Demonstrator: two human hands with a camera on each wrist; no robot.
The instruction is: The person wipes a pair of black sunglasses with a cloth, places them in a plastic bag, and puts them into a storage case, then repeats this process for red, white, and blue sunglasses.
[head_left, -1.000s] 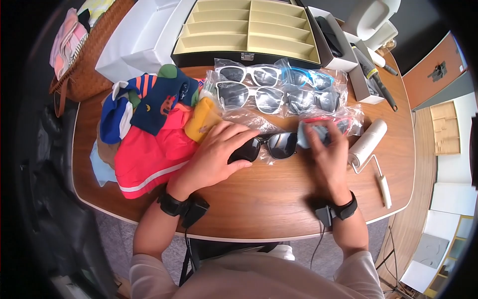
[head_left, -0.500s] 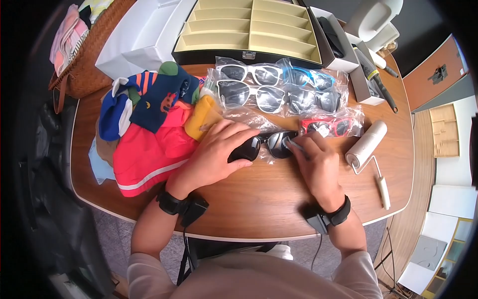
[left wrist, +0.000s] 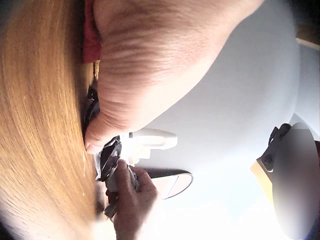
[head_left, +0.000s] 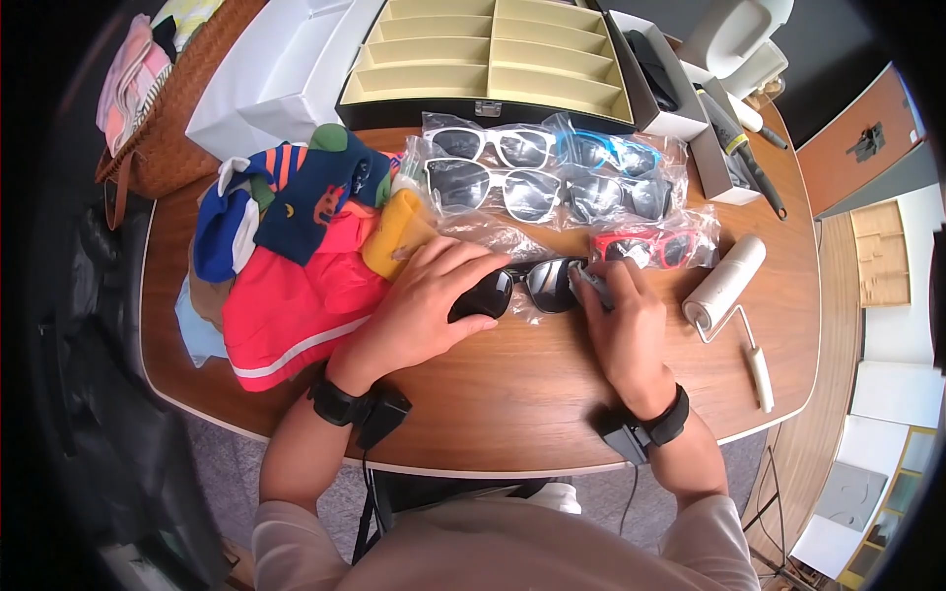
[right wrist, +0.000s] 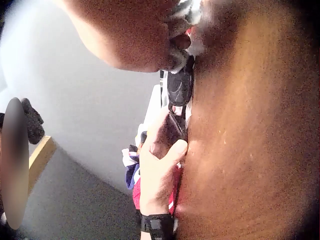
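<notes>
A pair of black sunglasses [head_left: 549,285] lies on the table, lenses facing up, in the head view. My left hand [head_left: 416,307] grips its left end, fingers across the top and thumb along the lower edge, so part of that lens is hidden. A small grey-blue cloth [head_left: 591,284] is bunched in the fingers of my right hand [head_left: 631,330], which holds it at the outer edge of the right lens. In the left wrist view the cloth [left wrist: 114,186] shows between the right thumb and fingers, close beside the dark lens [left wrist: 111,152].
Bagged sunglasses with white frames [head_left: 493,187], blue frames [head_left: 616,155] and red frames [head_left: 645,248] lie behind. A lint roller [head_left: 729,281] is at right, piled clothes [head_left: 305,315] at left. An open compartment case [head_left: 488,120] stands at the back, beside a white box [head_left: 261,108].
My right hand has moved left with the cloth, from over the red sunglasses to the right lens of the black pair, then shifted slightly along its edge. The left hand has stayed put.
</notes>
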